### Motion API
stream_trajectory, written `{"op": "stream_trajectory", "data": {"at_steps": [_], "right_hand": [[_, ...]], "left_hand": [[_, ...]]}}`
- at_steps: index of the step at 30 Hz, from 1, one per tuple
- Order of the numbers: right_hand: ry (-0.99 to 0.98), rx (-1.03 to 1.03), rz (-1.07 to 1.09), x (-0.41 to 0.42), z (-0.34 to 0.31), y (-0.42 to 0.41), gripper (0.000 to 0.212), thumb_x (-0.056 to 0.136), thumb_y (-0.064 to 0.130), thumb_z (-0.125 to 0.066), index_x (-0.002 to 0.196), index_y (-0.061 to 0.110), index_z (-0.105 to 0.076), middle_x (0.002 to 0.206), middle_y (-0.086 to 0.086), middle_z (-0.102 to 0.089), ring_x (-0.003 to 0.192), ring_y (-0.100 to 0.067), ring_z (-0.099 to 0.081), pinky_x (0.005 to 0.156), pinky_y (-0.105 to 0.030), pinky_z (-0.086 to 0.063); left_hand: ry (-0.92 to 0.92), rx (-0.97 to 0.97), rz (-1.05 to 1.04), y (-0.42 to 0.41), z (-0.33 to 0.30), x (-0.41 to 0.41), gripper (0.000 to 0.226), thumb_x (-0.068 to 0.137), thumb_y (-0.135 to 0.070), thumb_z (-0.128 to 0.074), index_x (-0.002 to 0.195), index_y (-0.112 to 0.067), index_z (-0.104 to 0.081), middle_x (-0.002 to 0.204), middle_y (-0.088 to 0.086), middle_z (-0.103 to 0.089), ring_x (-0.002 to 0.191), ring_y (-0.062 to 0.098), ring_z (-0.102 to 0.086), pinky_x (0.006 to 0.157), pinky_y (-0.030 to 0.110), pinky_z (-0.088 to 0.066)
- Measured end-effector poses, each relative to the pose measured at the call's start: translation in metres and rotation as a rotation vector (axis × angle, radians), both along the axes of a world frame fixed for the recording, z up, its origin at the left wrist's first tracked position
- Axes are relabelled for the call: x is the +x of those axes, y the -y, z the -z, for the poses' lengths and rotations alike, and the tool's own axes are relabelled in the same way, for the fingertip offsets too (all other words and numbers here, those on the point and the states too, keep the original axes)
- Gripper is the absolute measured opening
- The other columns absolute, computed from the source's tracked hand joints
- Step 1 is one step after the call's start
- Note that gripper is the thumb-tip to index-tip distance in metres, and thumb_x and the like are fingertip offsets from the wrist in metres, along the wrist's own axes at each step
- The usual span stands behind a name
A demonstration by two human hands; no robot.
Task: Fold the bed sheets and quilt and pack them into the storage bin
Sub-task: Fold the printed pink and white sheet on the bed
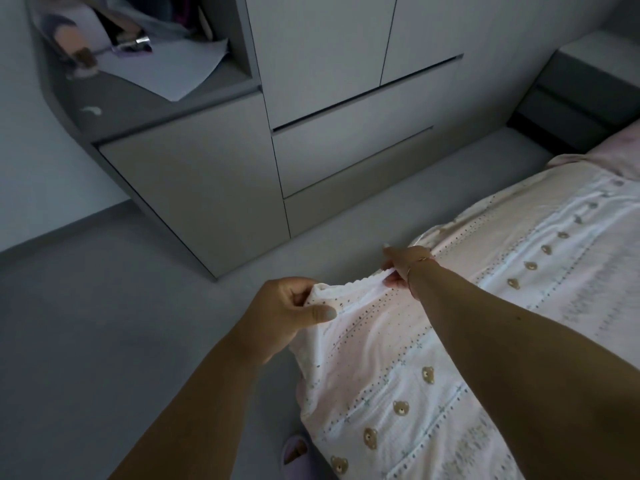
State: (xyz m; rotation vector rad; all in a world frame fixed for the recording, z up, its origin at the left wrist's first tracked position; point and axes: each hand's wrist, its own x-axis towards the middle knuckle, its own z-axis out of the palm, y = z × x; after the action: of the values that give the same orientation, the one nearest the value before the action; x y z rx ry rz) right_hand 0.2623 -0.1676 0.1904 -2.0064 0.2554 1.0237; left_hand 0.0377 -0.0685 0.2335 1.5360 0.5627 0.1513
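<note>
A pale pink and white quilt (485, 306) with small bear prints and dotted rows lies spread over the bed on the right. My left hand (287, 313) pinches its near corner between thumb and fingers at the bed's edge. My right hand (405, 266) grips the scalloped edge of the same quilt a little farther along, with the index finger sticking out. The edge is lifted slightly between both hands. A pink sheet (616, 150) shows beyond the quilt at the far right. No storage bin is in view.
A grey wardrobe with drawers (346, 133) stands close across a narrow strip of grey floor (104, 341). A cluttered shelf (138, 64) is at upper left, a bedside unit (581, 81) at upper right. A purple slipper (294, 452) is by the bed.
</note>
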Motion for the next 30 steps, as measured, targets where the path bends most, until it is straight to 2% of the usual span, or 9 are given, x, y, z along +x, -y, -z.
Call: {"op": "stream_trajectory", "data": {"at_steps": [5, 9, 15, 17, 20, 23, 25, 28, 30], "right_hand": [[-0.131, 0.426, 0.392, 0.010, -0.016, 0.023, 0.015, 0.090, 0.005, -0.061, 0.076, 0.006, -0.057, 0.077, -0.006, -0.059, 0.071, -0.014, -0.057, 0.088, -0.033, -0.051], [-0.189, 0.443, 0.370, 0.017, -0.021, 0.037, 0.017, 0.092, 0.001, -0.054, 0.077, 0.007, -0.056, 0.078, -0.007, -0.057, 0.072, -0.015, -0.055, 0.067, -0.028, -0.052], [-0.193, 0.227, 0.211, 0.014, -0.010, 0.052, 0.008, 0.093, 0.003, -0.053, 0.087, 0.003, -0.058, 0.076, -0.010, -0.057, 0.066, -0.018, -0.057, 0.046, -0.024, -0.055], [-0.199, 0.203, 0.186, 0.013, -0.007, 0.056, 0.019, 0.094, 0.000, -0.047, 0.109, 0.002, -0.059, 0.085, -0.013, -0.060, 0.073, -0.021, -0.059, 0.063, -0.029, -0.058], [-0.200, 0.180, 0.181, 0.012, -0.006, 0.061, 0.041, 0.095, -0.008, -0.037, 0.130, 0.007, -0.054, 0.125, -0.017, -0.055, 0.111, -0.029, -0.058, 0.097, -0.036, -0.048], [-0.220, 0.228, 0.263, 0.016, -0.006, 0.067, 0.049, 0.095, -0.011, -0.034, 0.135, 0.012, -0.050, 0.138, -0.010, -0.049, 0.127, -0.027, -0.049, 0.105, -0.034, -0.042], [-0.226, 0.311, 0.358, 0.024, -0.006, 0.071, 0.042, 0.094, -0.009, -0.036, 0.129, 0.007, -0.053, 0.132, -0.006, -0.052, 0.120, -0.020, -0.056, 0.099, -0.027, -0.047], [-0.242, 0.419, 0.486, 0.040, -0.019, 0.071, 0.013, 0.093, 0.001, -0.046, 0.084, 0.004, -0.054, 0.089, -0.001, -0.054, 0.070, -0.011, -0.059, 0.058, -0.018, -0.054], [-0.230, 0.455, 0.554, 0.051, -0.034, 0.070, 0.005, 0.091, 0.006, -0.056, 0.092, 0.001, -0.058, 0.098, -0.002, -0.059, 0.081, -0.014, -0.056, 0.077, -0.026, -0.052]], "left_hand": [[0.022, 0.077, -0.049, 0.015, -0.009, -0.004, 0.072, 0.060, -0.055, -0.078, 0.078, 0.012, -0.060, 0.063, 0.022, -0.048, 0.058, 0.018, -0.043, 0.055, 0.023, -0.035], [-0.009, 0.087, 0.004, 0.033, -0.026, -0.005, 0.040, 0.069, -0.036, -0.080, 0.069, 0.002, -0.065, 0.054, -0.003, -0.051, 0.049, 0.005, -0.043, 0.050, 0.013, -0.034], [-0.019, 0.132, 0.095, 0.050, -0.025, -0.005, 0.050, 0.061, -0.051, -0.076, 0.069, -0.003, -0.066, 0.061, 0.000, -0.053, 0.057, 0.008, -0.047, 0.055, 0.019, -0.036], [-0.036, 0.127, 0.118, 0.054, -0.023, -0.005, 0.047, 0.058, -0.053, -0.076, 0.068, -0.008, -0.068, 0.062, -0.001, -0.055, 0.059, 0.010, -0.049, 0.058, 0.023, -0.038], [-0.048, 0.064, 0.150, 0.058, -0.018, -0.008, 0.038, 0.058, -0.050, -0.079, 0.068, -0.014, -0.072, 0.067, 0.002, -0.061, 0.065, 0.015, -0.055, 0.063, 0.028, -0.042], [-0.059, 0.010, 0.169, 0.059, -0.015, -0.012, 0.033, 0.059, -0.045, -0.081, 0.069, -0.015, -0.074, 0.070, 0.006, -0.064, 0.069, 0.020, -0.057, 0.068, 0.034, -0.044], [-0.070, 0.020, 0.163, 0.057, -0.017, -0.016, 0.030, 0.060, -0.046, -0.080, 0.067, -0.017, -0.073, 0.068, 0.002, -0.063, 0.067, 0.016, -0.057, 0.066, 0.030, -0.043], [-0.057, 0.052, 0.108, 0.050, -0.026, -0.022, 0.030, 0.060, -0.046, -0.077, 0.063, -0.017, -0.072, 0.064, -0.002, -0.062, 0.063, 0.010, -0.055, 0.062, 0.022, -0.042], [-0.023, 0.035, 0.062, 0.048, -0.035, -0.023, 0.023, 0.062, -0.039, -0.077, 0.062, -0.016, -0.072, 0.062, -0.003, -0.062, 0.061, 0.008, -0.056, 0.059, 0.018, -0.042]]}}
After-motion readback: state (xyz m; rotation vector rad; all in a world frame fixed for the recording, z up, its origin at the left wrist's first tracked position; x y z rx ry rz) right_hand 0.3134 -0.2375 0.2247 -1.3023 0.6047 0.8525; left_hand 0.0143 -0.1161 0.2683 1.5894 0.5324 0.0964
